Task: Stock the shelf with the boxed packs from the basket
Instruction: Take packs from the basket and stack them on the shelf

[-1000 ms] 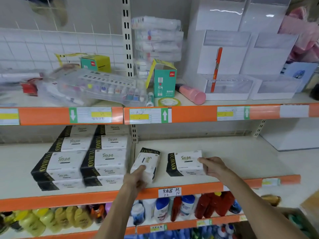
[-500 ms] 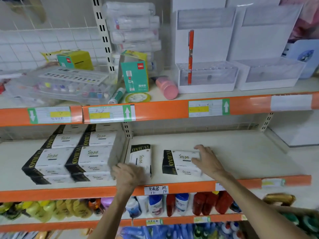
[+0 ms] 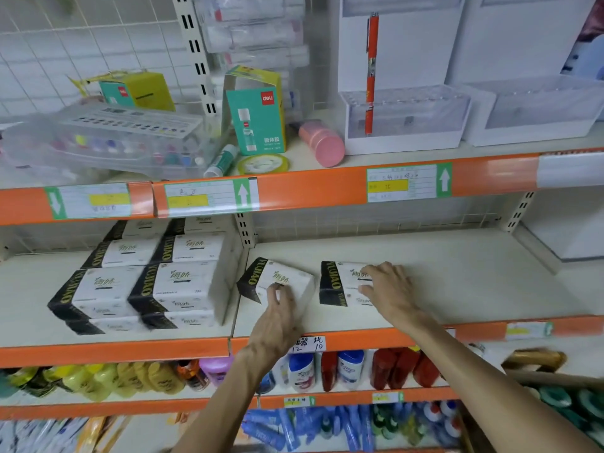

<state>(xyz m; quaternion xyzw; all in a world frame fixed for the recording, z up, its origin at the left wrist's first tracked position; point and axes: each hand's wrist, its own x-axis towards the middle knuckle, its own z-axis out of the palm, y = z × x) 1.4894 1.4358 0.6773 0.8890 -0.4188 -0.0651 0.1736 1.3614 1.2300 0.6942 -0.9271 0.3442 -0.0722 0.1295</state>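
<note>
Two boxed packs lie near the front edge of the shelf (image 3: 425, 266). Left hand (image 3: 277, 318) grips the left pack (image 3: 277, 279), which sits askew. Right hand (image 3: 390, 289) rests flat, fingers spread, on the right pack (image 3: 340, 282). Stacked packs (image 3: 157, 276) stand at the shelf's left.

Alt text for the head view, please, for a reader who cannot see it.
A person's left hand and right hand each rest on a white-and-black boxed pack, the left pack and the right pack, on the middle shelf. Stacked matching packs sit at left.
</note>
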